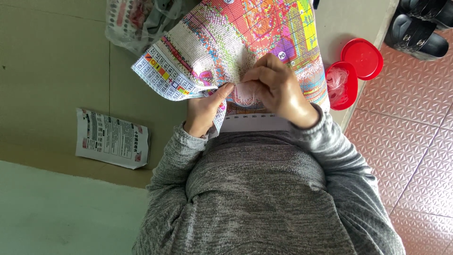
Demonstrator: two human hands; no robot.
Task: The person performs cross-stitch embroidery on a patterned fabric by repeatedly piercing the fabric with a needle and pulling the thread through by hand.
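Note:
A cross-stitch cloth (245, 33) printed with a colourful grid lies spread over my lap and reaches away from me. My left hand (204, 111) pinches a folded edge of the cloth between thumb and fingers. My right hand (277, 87) rests on top of the cloth just beside it, with the fingertips pressed together on a pale patch of the fabric. Whether they hold a needle is hidden. Grey knitted sleeves cover both arms.
A red heart-shaped box (342, 85) with thread in it sits to the right, its red lid (362, 58) next to it. A printed leaflet (112, 138) lies at the left, a plastic bag (137, 21) at the top left. Black sandals (417, 33) stand on the pink tiled floor (406, 141).

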